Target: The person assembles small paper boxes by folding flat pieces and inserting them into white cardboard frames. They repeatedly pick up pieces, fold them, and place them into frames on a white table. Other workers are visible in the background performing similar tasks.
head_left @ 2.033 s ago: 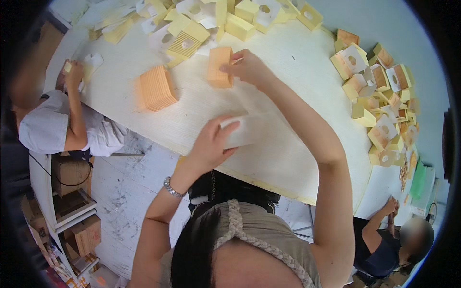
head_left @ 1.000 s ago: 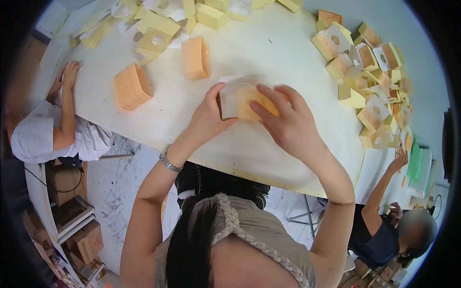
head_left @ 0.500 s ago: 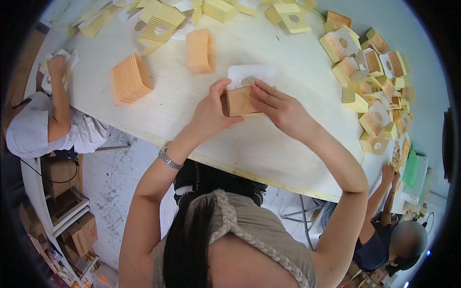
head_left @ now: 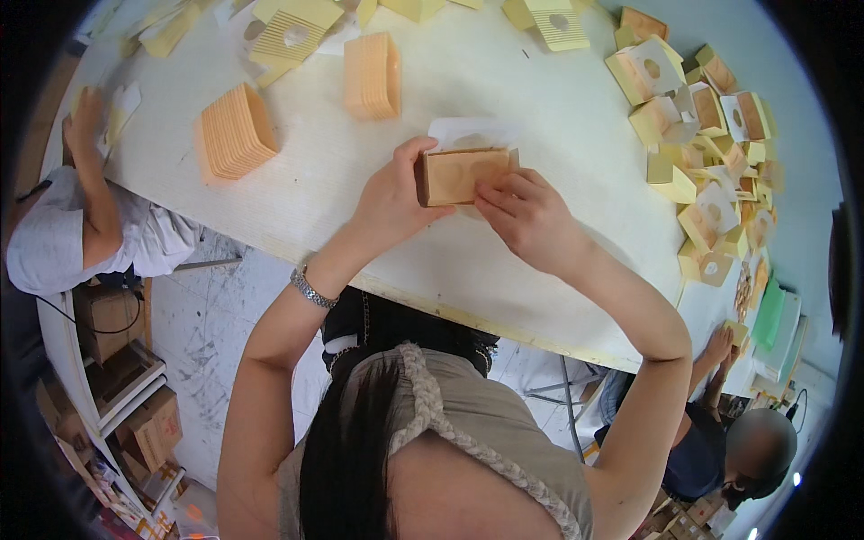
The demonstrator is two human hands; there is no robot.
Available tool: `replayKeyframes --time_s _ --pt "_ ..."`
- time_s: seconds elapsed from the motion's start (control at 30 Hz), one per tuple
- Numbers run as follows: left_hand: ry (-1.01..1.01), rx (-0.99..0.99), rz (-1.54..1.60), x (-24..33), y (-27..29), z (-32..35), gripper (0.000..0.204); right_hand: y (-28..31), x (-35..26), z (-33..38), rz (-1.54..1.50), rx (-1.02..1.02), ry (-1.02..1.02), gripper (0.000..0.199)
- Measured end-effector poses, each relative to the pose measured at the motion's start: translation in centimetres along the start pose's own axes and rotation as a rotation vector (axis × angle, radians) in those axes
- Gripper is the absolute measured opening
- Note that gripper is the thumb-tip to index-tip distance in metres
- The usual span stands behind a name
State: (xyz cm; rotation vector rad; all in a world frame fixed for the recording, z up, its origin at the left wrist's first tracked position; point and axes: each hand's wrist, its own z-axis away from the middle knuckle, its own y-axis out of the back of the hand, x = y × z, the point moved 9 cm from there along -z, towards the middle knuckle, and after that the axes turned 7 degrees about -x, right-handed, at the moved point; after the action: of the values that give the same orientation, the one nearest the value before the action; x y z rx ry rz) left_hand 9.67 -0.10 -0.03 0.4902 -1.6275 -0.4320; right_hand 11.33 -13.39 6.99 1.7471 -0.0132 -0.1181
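Note:
Above the near part of the table, a small open cardboard box (head_left: 454, 177) with a tan inside and a raised white flap (head_left: 472, 133) is held between both hands. My left hand (head_left: 396, 191) grips its left end, thumb along the near edge and fingers behind. At the right end, my right hand (head_left: 529, 220) has its fingertips pinched together against the inner tan panel and near right corner. Two pale round shapes show faintly on that panel. Beyond the hands stand two stacks of nested orange card sleeves, a left stack (head_left: 236, 135) and a right stack (head_left: 371, 76).
Yellow folded boxes (head_left: 706, 220) with round cut-outs pile up along the right side. More flat yellow box blanks (head_left: 292, 36) lie at the far edge. A co-worker's hand (head_left: 85, 117) works at far left, another's hands (head_left: 717, 346) at far right, near a green item (head_left: 769, 313).
My right hand has slid from the box's far edge down to its near right corner. More of the box's tan inside now faces up. The view has shifted slightly.

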Motion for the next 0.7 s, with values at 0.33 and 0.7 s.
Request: replayKeyframes --time_s 0.33,0.7 --pt "0.000 0.004 -0.054 0.1 -0.2 0.3 0.091 1.7 2.1 -2.1 0.324 0.119 -0.262 0.023" --pt "-0.029 0.045 -0.008 0.1 0.0 0.4 0.084 1.3 2.7 -1.1 0.248 0.187 -0.232 0.019"
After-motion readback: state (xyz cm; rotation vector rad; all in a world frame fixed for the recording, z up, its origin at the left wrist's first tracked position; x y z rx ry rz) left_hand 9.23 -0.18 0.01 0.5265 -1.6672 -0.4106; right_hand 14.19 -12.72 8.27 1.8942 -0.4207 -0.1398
